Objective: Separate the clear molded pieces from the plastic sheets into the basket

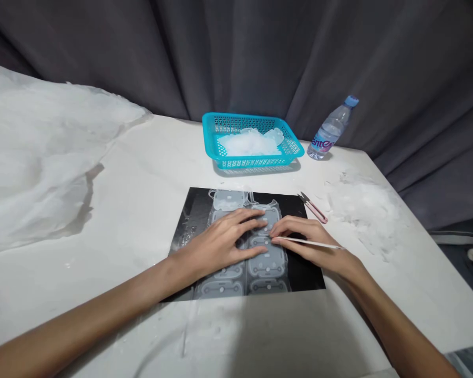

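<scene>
My left hand [236,236] lies with fingers spread on a translucent sheet of moulded rounded-rectangle pieces [267,269], pressing it down. Between the thumb and fingers of my right hand [305,239] is a thin white stick-like tool [311,243]. Its near end points back over the wrist, while its tip meets the sheet close to my left fingertips, too small to make out. Under the sheet is a black mat [305,273]. At the sheet's far end, a piece [229,198] has loose, torn-looking edging around it. Part of the sheet is hidden beneath my left hand.
Small pink-handled thread snips [314,208] lie by the mat's far right corner. Behind stands a blue basket [256,160] holding translucent pieces, with a water bottle [331,131] beside it. Clear scraps [366,210] are scattered right. A large white plastic heap [35,163] covers the left.
</scene>
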Tool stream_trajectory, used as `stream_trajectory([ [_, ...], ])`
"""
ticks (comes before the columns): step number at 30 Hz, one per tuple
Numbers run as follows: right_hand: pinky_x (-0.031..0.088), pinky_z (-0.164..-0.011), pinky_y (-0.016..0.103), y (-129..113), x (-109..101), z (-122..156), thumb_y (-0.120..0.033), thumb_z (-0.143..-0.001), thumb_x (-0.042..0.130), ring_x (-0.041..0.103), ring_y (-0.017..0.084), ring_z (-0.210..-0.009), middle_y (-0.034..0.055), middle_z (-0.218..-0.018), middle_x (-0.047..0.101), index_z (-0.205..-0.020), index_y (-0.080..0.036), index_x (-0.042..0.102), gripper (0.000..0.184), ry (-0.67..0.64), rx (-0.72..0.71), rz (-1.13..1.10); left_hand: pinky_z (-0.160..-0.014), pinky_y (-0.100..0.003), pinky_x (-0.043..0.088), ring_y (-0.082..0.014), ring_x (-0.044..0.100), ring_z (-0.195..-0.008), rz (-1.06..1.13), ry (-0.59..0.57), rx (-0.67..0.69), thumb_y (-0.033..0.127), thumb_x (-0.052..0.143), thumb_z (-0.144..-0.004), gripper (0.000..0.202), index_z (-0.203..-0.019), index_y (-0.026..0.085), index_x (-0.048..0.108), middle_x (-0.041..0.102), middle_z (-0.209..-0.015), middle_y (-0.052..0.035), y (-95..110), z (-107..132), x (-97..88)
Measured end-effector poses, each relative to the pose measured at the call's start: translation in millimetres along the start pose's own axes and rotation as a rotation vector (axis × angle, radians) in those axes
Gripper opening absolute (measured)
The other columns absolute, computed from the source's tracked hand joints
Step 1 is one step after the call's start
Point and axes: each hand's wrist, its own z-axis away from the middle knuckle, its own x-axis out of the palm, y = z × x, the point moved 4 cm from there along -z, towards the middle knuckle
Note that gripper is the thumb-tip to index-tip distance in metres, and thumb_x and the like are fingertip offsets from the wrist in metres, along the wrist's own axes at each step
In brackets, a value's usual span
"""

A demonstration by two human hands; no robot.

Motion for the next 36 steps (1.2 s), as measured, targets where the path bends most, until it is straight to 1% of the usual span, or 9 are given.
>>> stream_trajectory([
  [6,0.054,-0.096,0.036,-10.2,5.9,4.0,-0.027,-0.107,0.053,0.068,0.021,-0.107,0.0066,-0.110,0.070,-0.111,-0.023,0.065,0.012,-0.023,-0.094,0.128,-0.122,-0.049,0.037,-0.0321,0.051,-0.143,0.028,0.018,0.003,0.049,0.072,-0.093,0.047,-0.136,0.028,0.069,0.057,-0.154,-0.0085,1.5,-0.3,-0.9],
  [11,0.054,-0.093,0.040,-16.2,4.9,10.9,-0.021,-0.109,0.045,0.067,0.023,-0.107,0.0102,-0.115,0.068,-0.116,-0.023,0.060,0.017,-0.054,-0.135,0.300,-0.122,-0.046,0.036,-0.0299,0.047,-0.146,-0.017,-0.002,0.003,0.053,0.067,-0.096,0.051,-0.142,0.030,0.063,0.051,-0.159,-0.0075,-1.4,2.2,0.6],
  [18,0.055,-0.096,0.039,-14.1,3.9,11.8,-0.025,-0.109,0.050,0.068,0.022,-0.108,0.0081,-0.116,0.069,-0.117,-0.024,0.061,0.014,-0.041,-0.123,0.234,-0.120,-0.047,0.036,-0.0321,0.049,-0.144,-0.032,-0.015,0.003,0.055,0.067,-0.096,0.051,-0.139,0.029,0.063,0.053,-0.156,-0.0089,1.0,-1.9,-2.0],
  [24,0.057,-0.094,0.039,-17.6,7.3,5.3,-0.025,-0.109,0.047,0.068,0.023,-0.107,0.0096,-0.111,0.069,-0.116,-0.022,0.062,0.017,-0.051,-0.177,0.293,-0.117,-0.048,0.037,-0.0337,0.050,-0.141,-0.063,-0.016,0.001,0.058,0.067,-0.095,0.051,-0.136,0.029,0.063,0.055,-0.151,-0.0085,2.1,-4.6,-2.6],
  [28,0.058,-0.100,0.043,-13.8,15.7,8.3,-0.026,-0.108,0.049,0.066,0.025,-0.121,0.0117,-0.129,0.065,-0.133,-0.025,0.059,0.027,-0.035,-0.173,0.405,-0.116,-0.050,0.039,-0.0347,0.049,-0.141,-0.024,-0.013,-0.020,0.059,0.068,-0.094,0.053,-0.137,0.030,0.060,0.055,-0.149,-0.0088,1.6,-4.6,-1.8],
  [30,0.057,-0.103,0.046,-9.1,18.1,7.7,-0.025,-0.108,0.049,0.063,0.026,-0.125,0.0115,-0.135,0.063,-0.140,-0.028,0.056,0.033,-0.044,-0.184,0.450,-0.117,-0.053,0.039,-0.0364,0.046,-0.144,-0.003,-0.007,-0.040,0.060,0.069,-0.092,0.058,-0.140,0.030,0.057,0.050,-0.155,-0.0105,0.0,-4.8,-1.6],
  [32,0.056,-0.102,0.047,-2.6,12.3,-0.6,-0.021,-0.107,0.048,0.063,0.026,-0.122,0.0105,-0.130,0.065,-0.137,-0.028,0.059,0.033,-0.073,-0.218,0.446,-0.120,-0.055,0.036,-0.0385,0.037,-0.151,0.002,-0.005,-0.062,0.063,0.070,-0.090,0.071,-0.149,0.029,0.049,0.038,-0.165,-0.0128,-2.6,-5.4,-1.3],
  [34,0.055,-0.101,0.047,5.1,-8.0,-18.7,-0.018,-0.107,0.046,0.064,0.026,-0.115,0.0100,-0.121,0.069,-0.127,-0.026,0.064,0.027,-0.020,-0.257,0.423,-0.124,-0.057,0.030,-0.0395,0.023,-0.158,-0.002,-0.026,-0.076,0.065,0.070,-0.089,0.090,-0.161,0.027,0.032,0.023,-0.173,-0.0150,-5.4,-6.0,-0.4],
  [36,0.053,-0.099,0.048,10.7,-42.3,-40.2,-0.022,-0.107,0.044,0.065,0.027,-0.106,0.0110,-0.111,0.070,-0.113,-0.022,0.067,0.024,0.237,-0.286,0.451,-0.127,-0.056,0.023,-0.0386,0.010,-0.162,-0.007,-0.060,-0.082,0.066,0.068,-0.090,0.105,-0.168,0.025,0.012,0.011,-0.176,-0.0166,-7.9,-6.2,0.6],
])
